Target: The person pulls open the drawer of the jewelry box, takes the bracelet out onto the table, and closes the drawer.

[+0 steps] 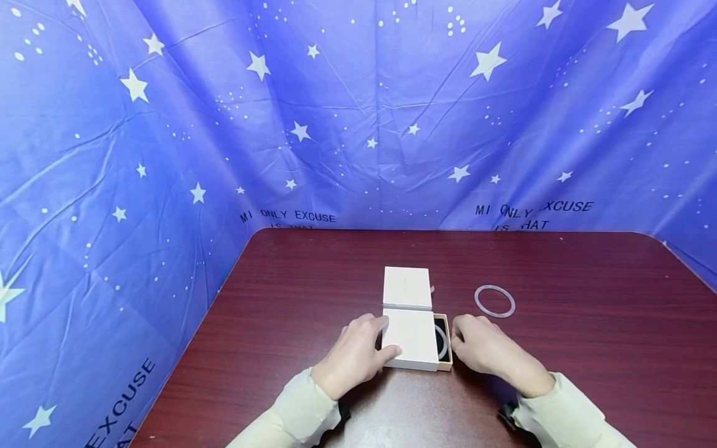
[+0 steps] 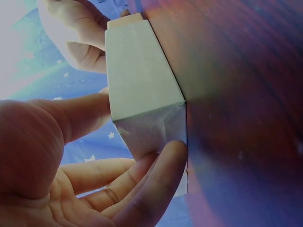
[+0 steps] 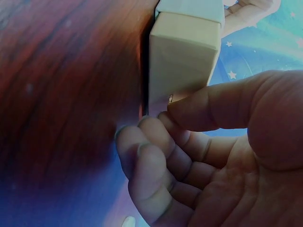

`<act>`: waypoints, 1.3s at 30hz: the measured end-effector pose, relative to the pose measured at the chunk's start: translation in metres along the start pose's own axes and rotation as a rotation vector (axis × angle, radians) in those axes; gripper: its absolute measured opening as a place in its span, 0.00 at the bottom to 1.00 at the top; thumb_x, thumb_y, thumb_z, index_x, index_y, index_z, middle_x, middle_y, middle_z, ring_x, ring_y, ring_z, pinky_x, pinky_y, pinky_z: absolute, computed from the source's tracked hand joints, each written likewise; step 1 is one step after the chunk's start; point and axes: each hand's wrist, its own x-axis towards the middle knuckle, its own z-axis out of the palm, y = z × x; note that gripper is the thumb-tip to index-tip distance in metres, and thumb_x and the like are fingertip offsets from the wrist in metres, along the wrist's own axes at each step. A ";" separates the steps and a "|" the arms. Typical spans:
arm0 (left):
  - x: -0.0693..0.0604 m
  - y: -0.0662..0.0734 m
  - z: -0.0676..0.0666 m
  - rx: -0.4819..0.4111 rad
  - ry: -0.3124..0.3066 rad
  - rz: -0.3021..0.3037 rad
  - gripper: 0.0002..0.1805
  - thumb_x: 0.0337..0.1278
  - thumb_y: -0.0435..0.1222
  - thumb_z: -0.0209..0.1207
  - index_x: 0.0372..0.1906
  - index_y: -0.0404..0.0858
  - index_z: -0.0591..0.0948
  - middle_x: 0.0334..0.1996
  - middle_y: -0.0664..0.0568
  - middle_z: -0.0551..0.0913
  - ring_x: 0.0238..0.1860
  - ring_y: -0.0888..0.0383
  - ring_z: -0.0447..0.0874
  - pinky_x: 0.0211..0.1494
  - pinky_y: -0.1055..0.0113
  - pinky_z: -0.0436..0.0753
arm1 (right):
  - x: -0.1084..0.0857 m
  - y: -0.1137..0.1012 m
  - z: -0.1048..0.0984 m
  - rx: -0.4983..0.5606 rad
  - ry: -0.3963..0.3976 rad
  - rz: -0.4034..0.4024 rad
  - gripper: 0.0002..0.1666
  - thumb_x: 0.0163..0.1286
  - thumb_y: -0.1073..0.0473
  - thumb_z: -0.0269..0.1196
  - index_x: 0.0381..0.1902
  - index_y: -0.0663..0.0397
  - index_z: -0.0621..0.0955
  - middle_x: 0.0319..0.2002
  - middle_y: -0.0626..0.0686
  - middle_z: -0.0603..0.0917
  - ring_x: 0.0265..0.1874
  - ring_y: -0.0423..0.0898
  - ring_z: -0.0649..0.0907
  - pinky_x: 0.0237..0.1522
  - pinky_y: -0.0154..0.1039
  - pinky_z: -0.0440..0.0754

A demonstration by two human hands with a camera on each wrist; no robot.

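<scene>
A white sliding box [image 1: 410, 339] lies flat on the table, its tan drawer [image 1: 444, 364] partly out on the right. Inside the drawer, part of a pale bangle [image 1: 442, 342] shows against black lining. My left hand [image 1: 355, 351] grips the box's left side, thumb on top and fingers against the end face [image 2: 147, 130]. At the drawer's outer end, my right hand [image 1: 487, 348] pinches with thumb and index finger beside a small slot [image 3: 170, 99]; the pull tab between them is mostly hidden. The other right fingers are curled.
A second white box [image 1: 407, 287] stands directly behind the first, a small ribbon tab [image 1: 432, 289] on its right side. To the right lies a pale lilac ring [image 1: 477, 299] on the dark red table [image 1: 302, 280]. A blue star-patterned curtain [image 1: 358, 112] borders the table.
</scene>
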 end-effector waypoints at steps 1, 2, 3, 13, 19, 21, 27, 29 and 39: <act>0.000 0.000 0.000 0.000 0.001 0.002 0.15 0.50 0.47 0.68 0.36 0.42 0.79 0.23 0.59 0.71 0.25 0.64 0.68 0.27 0.67 0.70 | 0.000 0.000 0.000 0.000 0.000 0.001 0.13 0.56 0.66 0.55 0.15 0.48 0.69 0.14 0.44 0.68 0.17 0.41 0.70 0.22 0.38 0.67; 0.000 0.000 0.000 0.001 0.002 0.003 0.15 0.50 0.47 0.68 0.36 0.42 0.79 0.23 0.59 0.71 0.25 0.64 0.68 0.26 0.67 0.70 | 0.000 0.001 0.000 0.000 0.000 0.001 0.13 0.56 0.66 0.55 0.15 0.48 0.69 0.14 0.44 0.68 0.17 0.41 0.70 0.22 0.38 0.67; 0.000 0.000 0.001 0.001 0.002 0.005 0.15 0.50 0.47 0.68 0.35 0.42 0.79 0.23 0.58 0.71 0.25 0.63 0.68 0.26 0.67 0.70 | -0.001 0.001 0.000 -0.003 0.000 0.002 0.13 0.56 0.66 0.55 0.15 0.48 0.69 0.14 0.44 0.68 0.18 0.41 0.70 0.22 0.38 0.67; 0.000 0.000 0.000 -0.007 0.000 0.004 0.14 0.50 0.46 0.68 0.34 0.43 0.78 0.23 0.59 0.70 0.25 0.64 0.68 0.27 0.68 0.70 | -0.002 0.004 0.000 -0.009 0.004 -0.002 0.13 0.55 0.66 0.56 0.15 0.47 0.70 0.15 0.44 0.69 0.18 0.41 0.70 0.22 0.39 0.68; 0.000 0.000 0.000 -0.015 0.005 0.011 0.14 0.50 0.46 0.68 0.33 0.43 0.78 0.22 0.59 0.69 0.23 0.64 0.67 0.25 0.70 0.68 | -0.003 0.004 -0.001 -0.007 0.012 -0.009 0.13 0.54 0.66 0.56 0.15 0.47 0.70 0.15 0.44 0.69 0.18 0.41 0.70 0.22 0.38 0.68; 0.000 0.000 0.000 -0.017 0.005 0.012 0.14 0.50 0.46 0.68 0.33 0.43 0.78 0.22 0.59 0.69 0.23 0.64 0.67 0.25 0.70 0.68 | -0.003 0.005 -0.002 -0.010 0.016 -0.012 0.13 0.54 0.66 0.56 0.15 0.47 0.69 0.15 0.44 0.69 0.18 0.41 0.70 0.22 0.38 0.68; 0.000 0.000 0.000 -0.009 0.003 0.010 0.14 0.50 0.46 0.68 0.35 0.42 0.78 0.23 0.59 0.70 0.24 0.64 0.67 0.25 0.70 0.69 | -0.004 0.007 -0.003 -0.012 0.015 -0.013 0.13 0.54 0.67 0.55 0.15 0.47 0.69 0.15 0.44 0.68 0.18 0.41 0.70 0.22 0.38 0.67; 0.000 0.000 0.000 -0.008 0.001 0.010 0.15 0.50 0.46 0.68 0.35 0.42 0.78 0.23 0.59 0.70 0.24 0.64 0.67 0.26 0.69 0.70 | -0.004 0.008 -0.003 -0.010 0.014 -0.014 0.13 0.54 0.67 0.55 0.15 0.47 0.69 0.15 0.44 0.68 0.17 0.41 0.70 0.22 0.38 0.67; 0.000 0.000 0.000 -0.008 -0.012 -0.004 0.17 0.51 0.46 0.67 0.40 0.40 0.80 0.25 0.58 0.72 0.25 0.64 0.68 0.28 0.69 0.72 | -0.004 0.011 -0.002 -0.007 0.003 -0.003 0.13 0.55 0.66 0.56 0.15 0.48 0.69 0.15 0.44 0.69 0.17 0.41 0.70 0.22 0.38 0.67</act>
